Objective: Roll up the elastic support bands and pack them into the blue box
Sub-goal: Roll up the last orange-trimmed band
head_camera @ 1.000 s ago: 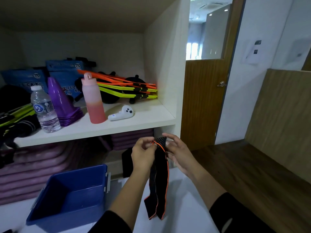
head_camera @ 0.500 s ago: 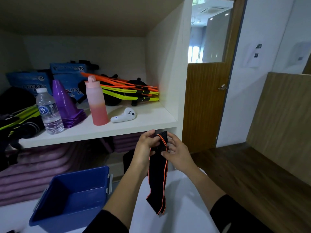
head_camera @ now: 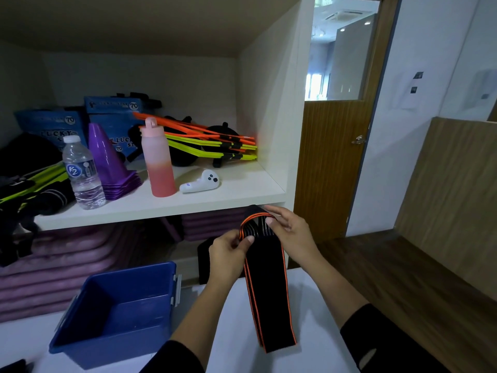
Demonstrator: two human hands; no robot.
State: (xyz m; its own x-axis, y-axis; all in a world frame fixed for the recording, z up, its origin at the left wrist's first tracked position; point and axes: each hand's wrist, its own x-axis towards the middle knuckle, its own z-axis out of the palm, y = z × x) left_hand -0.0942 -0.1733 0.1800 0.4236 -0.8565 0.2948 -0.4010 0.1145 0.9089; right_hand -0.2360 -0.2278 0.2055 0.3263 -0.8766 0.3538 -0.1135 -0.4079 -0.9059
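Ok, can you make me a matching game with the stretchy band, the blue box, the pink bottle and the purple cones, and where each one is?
1 stretchy band
2 blue box
3 pink bottle
4 purple cones

A stacked beside the water bottle
B open on the white table
C held by the left hand and right hand
D upright beside the white controller

Pairs: 1-C, 2-B, 3-D, 4-A
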